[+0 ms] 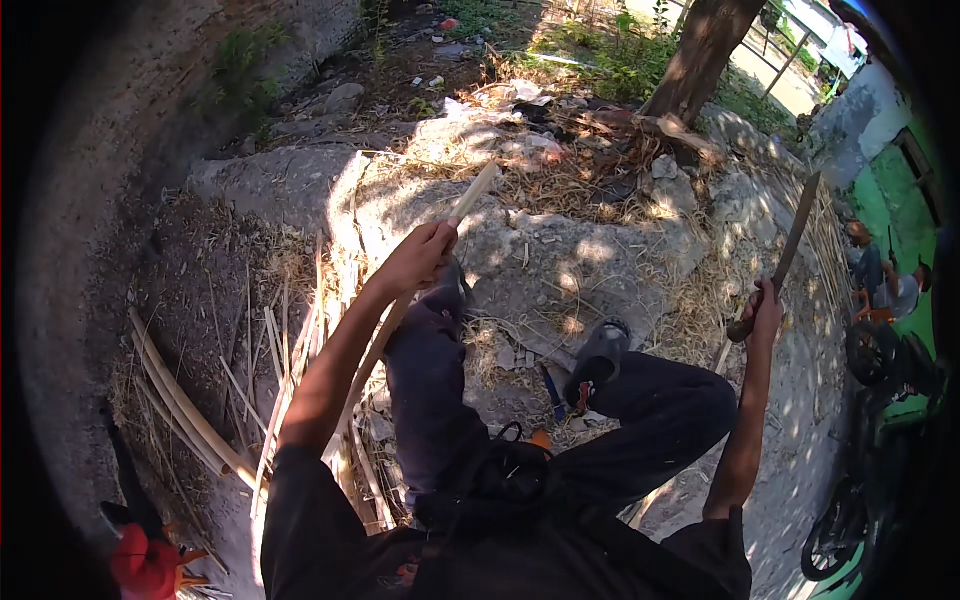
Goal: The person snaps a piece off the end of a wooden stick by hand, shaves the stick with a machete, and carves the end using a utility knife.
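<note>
While the left hand (pixel 420 255) grips a bamboo strip (pixel 472 195) angled up-right, the right hand (pixel 762 310) clenches a long knife (pixel 795 235), blade pointing up.

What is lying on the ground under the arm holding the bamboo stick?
Under the left hand and its bamboo strip lie split bamboo strips and dry shavings on the concrete ground. The arm and dark trouser leg hide part of the pile.
</note>
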Motion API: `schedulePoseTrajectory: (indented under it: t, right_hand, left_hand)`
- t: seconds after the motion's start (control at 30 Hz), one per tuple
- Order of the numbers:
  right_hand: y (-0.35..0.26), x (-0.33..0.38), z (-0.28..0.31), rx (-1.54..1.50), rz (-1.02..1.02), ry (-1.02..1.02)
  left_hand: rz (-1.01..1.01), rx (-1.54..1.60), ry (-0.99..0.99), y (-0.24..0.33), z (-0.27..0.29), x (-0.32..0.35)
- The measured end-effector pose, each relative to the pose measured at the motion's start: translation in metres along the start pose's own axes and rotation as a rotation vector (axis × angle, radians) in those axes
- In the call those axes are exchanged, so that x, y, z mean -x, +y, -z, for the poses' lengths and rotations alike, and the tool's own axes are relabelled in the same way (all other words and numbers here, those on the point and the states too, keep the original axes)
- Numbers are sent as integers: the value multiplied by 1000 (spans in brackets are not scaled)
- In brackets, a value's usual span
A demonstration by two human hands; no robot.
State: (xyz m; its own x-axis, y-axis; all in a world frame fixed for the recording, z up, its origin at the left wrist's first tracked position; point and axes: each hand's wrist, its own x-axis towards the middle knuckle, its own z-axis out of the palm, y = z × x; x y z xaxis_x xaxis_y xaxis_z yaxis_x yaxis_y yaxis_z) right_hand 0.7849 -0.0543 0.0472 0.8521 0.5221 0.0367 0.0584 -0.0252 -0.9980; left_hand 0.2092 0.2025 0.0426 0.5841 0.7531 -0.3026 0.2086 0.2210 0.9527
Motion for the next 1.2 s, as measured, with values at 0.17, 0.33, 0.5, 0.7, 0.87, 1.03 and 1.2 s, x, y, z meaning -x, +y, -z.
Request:
schedulePoseTrajectory:
  t: [0.17,0.33,0.5,0.7,0.87,1.03,1.2]
  right_hand:
    - [-51,-55,-100,-185,-154,-387]
    - [-9,-94,-211,-46,-163,-502]
    - [118,-69,-292,-65,-256,-526]
    - [248,26,-292,-63,-455,-348]
    - [300,62,-294,93,-440,-257]
    - [360,69,-252,328,-410,-221]
    - [389,79,-238,613,-155,-238]
  left_hand:
    - [126,-79,-68,38,-16,-55]
    - [159,-191,-37,65,-41,-109]
    - [248,-156,-75,-16,-70,-203]
    - [331,-193,-58,-133,-129,-273]
    - [296,-167,72,-217,-117,-307]
    - [495,-274,50,-261,-105,-286]
    - [548,-441,-60,-241,-75,-252]
